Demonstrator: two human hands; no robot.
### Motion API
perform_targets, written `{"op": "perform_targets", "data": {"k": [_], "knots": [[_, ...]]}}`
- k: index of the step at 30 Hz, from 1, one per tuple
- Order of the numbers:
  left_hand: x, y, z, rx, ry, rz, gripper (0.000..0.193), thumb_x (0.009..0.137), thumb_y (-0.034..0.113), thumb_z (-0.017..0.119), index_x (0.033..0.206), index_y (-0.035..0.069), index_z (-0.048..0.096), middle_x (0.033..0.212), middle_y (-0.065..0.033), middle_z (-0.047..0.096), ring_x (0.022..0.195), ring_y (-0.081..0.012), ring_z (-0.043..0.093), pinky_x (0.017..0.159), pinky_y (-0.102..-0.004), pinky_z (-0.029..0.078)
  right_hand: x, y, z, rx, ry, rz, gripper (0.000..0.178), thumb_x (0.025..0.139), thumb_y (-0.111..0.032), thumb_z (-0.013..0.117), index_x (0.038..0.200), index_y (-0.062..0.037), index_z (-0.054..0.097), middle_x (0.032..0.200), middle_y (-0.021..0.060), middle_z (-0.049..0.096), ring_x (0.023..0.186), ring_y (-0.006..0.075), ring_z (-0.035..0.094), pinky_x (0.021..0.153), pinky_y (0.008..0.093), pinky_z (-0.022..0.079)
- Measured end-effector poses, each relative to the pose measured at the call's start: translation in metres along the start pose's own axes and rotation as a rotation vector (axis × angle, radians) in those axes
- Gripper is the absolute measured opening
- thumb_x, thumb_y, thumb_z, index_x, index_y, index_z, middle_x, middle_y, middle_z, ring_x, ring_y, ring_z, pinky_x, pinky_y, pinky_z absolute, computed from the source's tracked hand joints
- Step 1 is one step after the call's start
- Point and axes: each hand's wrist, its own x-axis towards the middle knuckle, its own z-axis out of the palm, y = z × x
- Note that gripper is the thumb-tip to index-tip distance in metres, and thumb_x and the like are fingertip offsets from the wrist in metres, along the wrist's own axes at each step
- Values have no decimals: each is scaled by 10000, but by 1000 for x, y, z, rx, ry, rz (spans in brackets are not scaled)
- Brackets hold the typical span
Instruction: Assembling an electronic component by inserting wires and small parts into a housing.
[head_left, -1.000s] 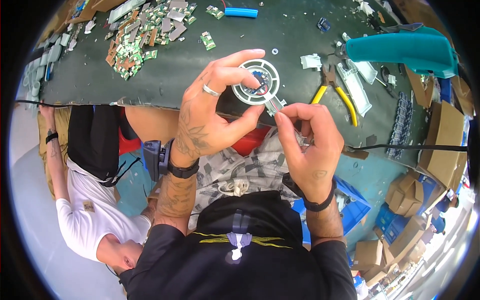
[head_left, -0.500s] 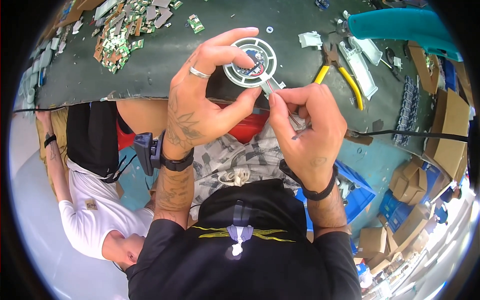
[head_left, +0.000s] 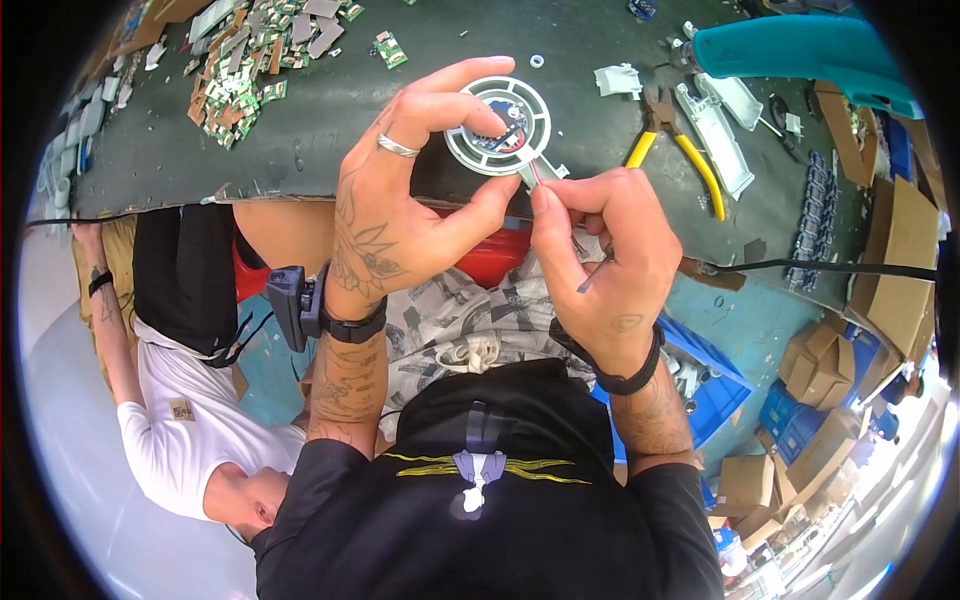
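Note:
My left hand (head_left: 405, 190) grips a pale round plastic housing (head_left: 545, 128) with an open spoked rim and a short stem. Its index finger presses on the dark blue circuit board (head_left: 510, 112) in the middle, and the thumb is at the lower rim by the stem. A red wire curves below the board. Thumb and index finger of my right hand (head_left: 610, 255) pinch thin wires (head_left: 535, 174) at the stem, just below the ring. The wire ends are mostly hidden by my right fingers.
Yellow-handled pliers (head_left: 665, 130) lie right of my hands, near white plastic shells (head_left: 712, 140) and a teal power tool (head_left: 800, 52). Small green circuit boards (head_left: 235, 100) are heaped at the back left. A blue crate (head_left: 715, 375) stands below the table edge; another person (head_left: 200, 400) is at the left.
My right hand has shifted slightly left and turned, its fingertips closer to my left thumb. The round housing stays almost in place in my left hand.

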Motion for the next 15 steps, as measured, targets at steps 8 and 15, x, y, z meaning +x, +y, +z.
{"op": "perform_targets", "data": {"k": [8,15], "knots": [[1,1,1,-11,0,-6,475,814,-95,812,1224,53,623,1517,-294,666,1200,-229,738,1033,-357,586,-1,3,3,-19,5,-52,158,855,19,842,919,-52,716,782,63,640,673,254,581,591,382,456],[0,2,0,6,-2,1,475,820,-91,820,1225,57,620,1513,-287,671,1186,-225,744,1018,-350,592,-1,3,4,-35,28,-93,184,841,24,850,918,-61,706,774,55,625,644,250,566,576,386,445]]}}
